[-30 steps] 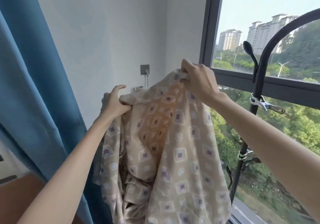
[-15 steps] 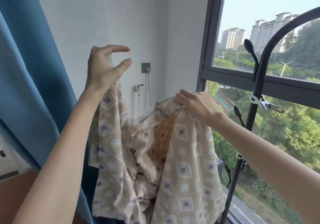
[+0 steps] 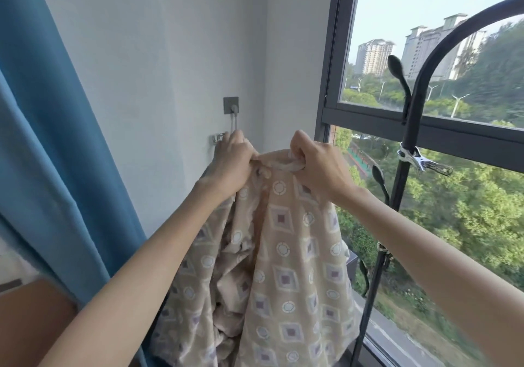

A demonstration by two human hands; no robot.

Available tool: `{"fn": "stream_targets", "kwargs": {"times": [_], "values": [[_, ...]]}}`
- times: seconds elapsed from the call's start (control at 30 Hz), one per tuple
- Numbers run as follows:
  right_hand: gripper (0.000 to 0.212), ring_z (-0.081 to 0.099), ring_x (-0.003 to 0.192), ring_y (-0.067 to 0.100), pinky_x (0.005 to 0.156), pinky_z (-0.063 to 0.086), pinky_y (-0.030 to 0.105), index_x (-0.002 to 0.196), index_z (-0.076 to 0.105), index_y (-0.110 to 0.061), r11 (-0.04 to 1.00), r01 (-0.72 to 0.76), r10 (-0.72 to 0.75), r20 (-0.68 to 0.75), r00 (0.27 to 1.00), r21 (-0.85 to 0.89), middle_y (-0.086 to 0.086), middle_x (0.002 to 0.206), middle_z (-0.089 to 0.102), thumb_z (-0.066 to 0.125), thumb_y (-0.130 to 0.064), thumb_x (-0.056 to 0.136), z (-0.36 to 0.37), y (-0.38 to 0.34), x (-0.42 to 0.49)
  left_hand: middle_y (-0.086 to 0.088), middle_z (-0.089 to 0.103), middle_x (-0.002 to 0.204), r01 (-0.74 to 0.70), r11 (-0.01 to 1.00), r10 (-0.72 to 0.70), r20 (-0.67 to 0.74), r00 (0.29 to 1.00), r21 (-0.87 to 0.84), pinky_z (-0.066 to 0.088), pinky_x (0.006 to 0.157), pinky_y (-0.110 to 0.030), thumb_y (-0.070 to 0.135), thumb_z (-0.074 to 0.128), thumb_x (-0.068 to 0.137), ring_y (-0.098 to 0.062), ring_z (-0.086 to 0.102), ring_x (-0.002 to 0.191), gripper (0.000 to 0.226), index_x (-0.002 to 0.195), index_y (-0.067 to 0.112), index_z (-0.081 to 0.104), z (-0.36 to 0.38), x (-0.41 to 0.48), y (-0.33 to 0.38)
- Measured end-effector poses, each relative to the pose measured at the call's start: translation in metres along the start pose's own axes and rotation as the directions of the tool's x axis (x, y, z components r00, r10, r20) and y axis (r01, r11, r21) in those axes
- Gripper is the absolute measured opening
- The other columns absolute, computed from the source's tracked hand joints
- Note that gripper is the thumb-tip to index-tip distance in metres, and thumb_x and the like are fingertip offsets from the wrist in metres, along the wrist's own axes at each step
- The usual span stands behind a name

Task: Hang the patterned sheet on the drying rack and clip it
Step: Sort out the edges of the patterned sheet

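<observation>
The beige patterned sheet (image 3: 286, 270), printed with diamonds and circles, hangs bunched in front of me. My left hand (image 3: 231, 162) grips its top edge on the left, and my right hand (image 3: 317, 165) grips a rolled fold of the top edge beside it. The two hands are close together. The black drying rack (image 3: 408, 128) with its curved top bar stands to the right of the sheet, apart from it. A metal clip (image 3: 422, 161) is clamped on the rack's upright pole.
A blue curtain (image 3: 42, 140) hangs at the left. The white wall behind carries a grey socket (image 3: 230, 105) with a plugged cord and a tap (image 3: 217, 138). A dark-framed window (image 3: 331, 83) fills the right. Black hook arms (image 3: 398, 74) stick out from the rack pole.
My left hand came down from an open, raised pose and took hold of the sheet's top edge beside my right hand. The right hand still grips the sheet.
</observation>
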State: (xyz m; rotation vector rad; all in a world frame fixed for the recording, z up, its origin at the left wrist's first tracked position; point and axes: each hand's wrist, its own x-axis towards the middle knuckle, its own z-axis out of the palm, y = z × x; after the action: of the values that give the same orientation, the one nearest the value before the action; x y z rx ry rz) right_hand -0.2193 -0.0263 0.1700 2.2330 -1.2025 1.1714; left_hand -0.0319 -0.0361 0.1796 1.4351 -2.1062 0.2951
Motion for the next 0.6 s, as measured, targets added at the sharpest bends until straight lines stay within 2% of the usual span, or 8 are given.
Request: {"fn": "stream_targets", "kwargs": {"times": [0.03,0.1,0.23,0.3,0.37,0.5,0.53,0.6], "values": [[0.032,0.046,0.051,0.024,0.046,0.037,0.033,0.091,0.038,-0.013,0.963,-0.182,0.146,0.183,0.972,0.197,-0.002,0.06,0.052,0.063,-0.003,0.073,-0.002,-0.001,0.0,-0.009,0.046,0.102,0.036,0.999,-0.035,-0.085,0.996,0.004,0.032,0.085,-0.032,0.009,0.049,0.092,-0.031,0.041,0.102,0.03,0.103,0.023,0.073,0.001,0.0,-0.005],[0.047,0.063,0.073,0.026,0.071,0.053,0.042,0.111,0.043,-0.008,0.635,-0.585,0.173,0.646,0.744,0.504,0.015,0.087,0.067,0.074,-0.02,0.077,-0.008,-0.002,-0.002,-0.011,0.046,0.101,0.108,0.994,-0.111,-0.205,0.972,-0.026,0.032,0.083,-0.031,0.004,0.043,0.093,-0.031,0.041,0.098,0.04,0.108,0.027,0.071,-0.001,0.0,-0.015],[0.06,0.052,0.11,0.032,0.092,0.046,0.043,0.122,0.055,-0.005,0.184,-0.927,-0.26,0.926,0.275,0.327,0.022,0.122,0.056,0.042,-0.054,0.091,-0.007,0.006,-0.011,-0.007,0.04,0.094,0.158,0.985,-0.17,-0.274,0.947,-0.066,0.034,0.083,-0.033,0.008,0.043,0.093,-0.031,0.041,0.095,0.035,0.103,0.026,0.072,0.003,-0.004,-0.028],[0.049,0.06,0.1,0.027,0.076,0.054,0.033,0.118,0.053,-0.004,0.251,-0.951,-0.342,0.936,0.088,0.182,0.015,0.115,0.061,0.037,-0.045,0.096,-0.004,0.006,-0.016,-0.005,0.037,0.093,0.197,0.976,-0.215,-0.287,0.934,-0.088,0.035,0.082,-0.032,0.015,0.043,0.092,-0.029,0.039,0.093,0.03,0.101,0.022,0.071,0.009,-0.004,-0.038],[0.021,0.058,0.07,0.011,0.048,0.046,0.017,0.102,0.052,-0.011,0.505,-0.856,-0.297,0.954,-0.051,0.111,0.001,0.088,0.059,0.047,-0.03,0.095,0.0,0.003,-0.021,-0.003,0.037,0.095,0.271,0.953,-0.301,-0.291,0.908,-0.139,0.033,0.081,-0.03,0.026,0.038,0.091,-0.026,0.037,0.092,0.034,0.103,0.021,0.069,0.011,-0.003,-0.052],[0.01,0.047,0.064,0.006,0.048,0.042,0.016,0.088,0.056,-0.029,0.791,-0.611,-0.046,0.999,-0.003,0.034,-0.008,0.077,0.055,0.06,-0.02,0.091,0.002,0.0,-0.024,-0.014,0.044,0.1,0.284,0.95,-0.31,-0.306,0.9,-0.128,0.033,0.086,-0.033,0.013,0.041,0.094,-0.033,0.041,0.098,0.032,0.108,0.015,0.069,0.008,-0.005,-0.069],[0.011,0.05,0.065,0.007,0.05,0.045,0.018,0.09,0.057,-0.027,0.854,-0.52,0.082,0.992,0.092,-0.023,-0.006,0.08,0.059,0.063,-0.018,0.088,0.003,0.003,-0.022,-0.016,0.045,0.101,0.279,0.953,-0.302,-0.317,0.899,-0.117,0.034,0.088,-0.035,0.009,0.041,0.093,-0.034,0.042,0.099,0.032,0.109,0.015,0.069,0.008,-0.007,-0.071],[0.005,0.058,0.069,0.016,0.057,0.052,0.028,0.087,0.06,-0.018,0.931,-0.314,0.319,0.836,0.447,-0.187,0.002,0.081,0.064,0.06,-0.014,0.083,0.002,0.014,-0.016,-0.017,0.045,0.103,0.319,0.942,-0.334,-0.324,0.885,-0.102,0.035,0.09,-0.038,0.004,0.041,0.092,-0.035,0.042,0.1,0.035,0.11,0.014,0.069,0.009,-0.013,-0.08]]}}
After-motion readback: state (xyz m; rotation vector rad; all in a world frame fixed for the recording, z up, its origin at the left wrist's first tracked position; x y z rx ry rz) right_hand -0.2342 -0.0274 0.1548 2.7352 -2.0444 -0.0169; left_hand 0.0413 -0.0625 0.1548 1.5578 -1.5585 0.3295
